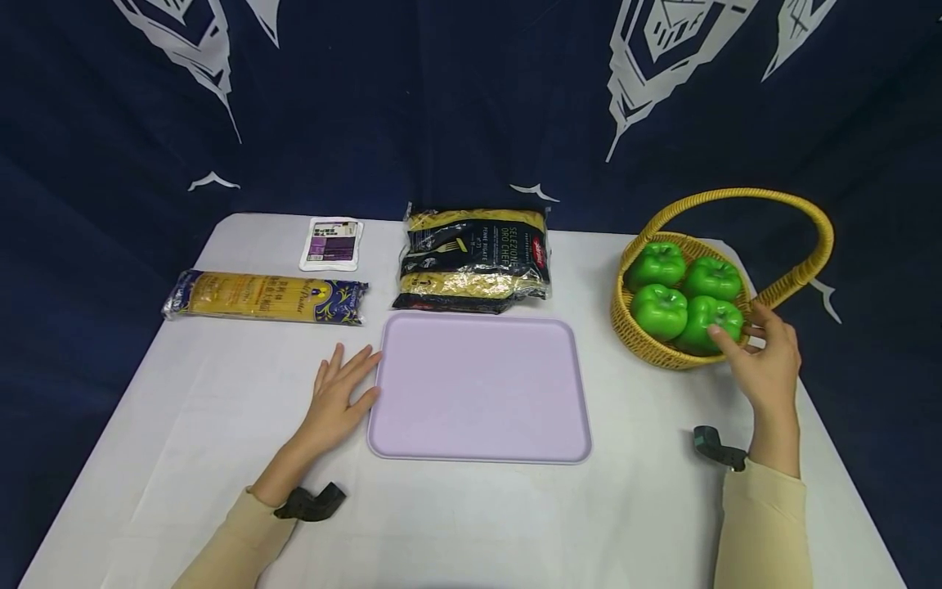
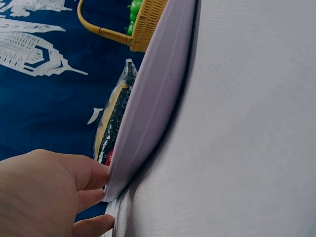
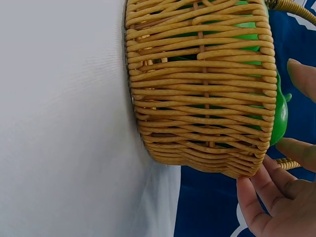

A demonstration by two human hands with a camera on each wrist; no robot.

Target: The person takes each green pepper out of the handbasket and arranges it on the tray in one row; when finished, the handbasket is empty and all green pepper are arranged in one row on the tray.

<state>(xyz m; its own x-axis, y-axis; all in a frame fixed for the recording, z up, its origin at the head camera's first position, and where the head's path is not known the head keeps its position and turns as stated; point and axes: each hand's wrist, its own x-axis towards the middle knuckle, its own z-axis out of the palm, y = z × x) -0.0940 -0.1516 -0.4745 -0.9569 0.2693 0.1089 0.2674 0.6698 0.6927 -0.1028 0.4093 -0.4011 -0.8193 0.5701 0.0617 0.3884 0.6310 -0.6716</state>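
Note:
A wicker basket [image 1: 648,350] with an arched handle stands at the right and holds several green bell peppers [image 1: 658,311]. My right hand [image 1: 769,368] is at its near right side, thumb over the front right bell pepper [image 1: 702,317]. In the right wrist view, fingers of that hand [image 3: 291,202] touch the basket's rim, and the thumb stands apart from the pepper [image 3: 280,116]. My left hand [image 1: 334,409] lies with spread fingers at the left edge of a lilac tray [image 1: 482,388]. In the left wrist view, its fingertips touch the tray's rim [image 2: 148,108].
Behind the tray lies a black and yellow bag of penne pasta [image 1: 474,258]. A long yellow and blue pasta packet [image 1: 265,296] lies at the left, with a small white and purple packet [image 1: 331,244] behind it. A dark blue curtain [image 1: 412,106] hangs behind the white table [image 1: 184,425].

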